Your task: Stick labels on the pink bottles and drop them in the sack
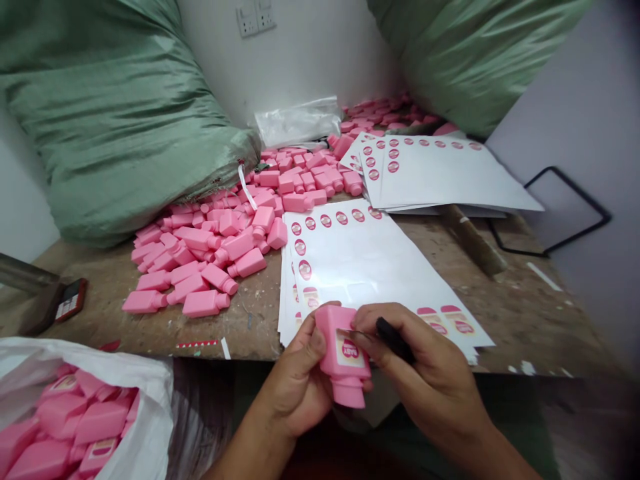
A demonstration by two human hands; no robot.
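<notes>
My left hand (295, 380) is closed around a small pink bottle (343, 357), held upside down over the near table edge, neck pointing toward me. A label with red print sits on its front face. My right hand (420, 363) grips a thin black tool (394, 339) and presses its fingertips on the label. Just beyond the hands lies a stack of white sticker sheets (365, 267) with a few labels left along the edges.
A heap of unlabelled pink bottles (225, 240) spreads across the wooden table (525, 313). More sticker sheets (440, 177) lie at the back right. A white bag (150, 387) of pink bottles sits at lower left. Green sacks (110, 113) lean against the wall. A phone (70, 301) lies far left.
</notes>
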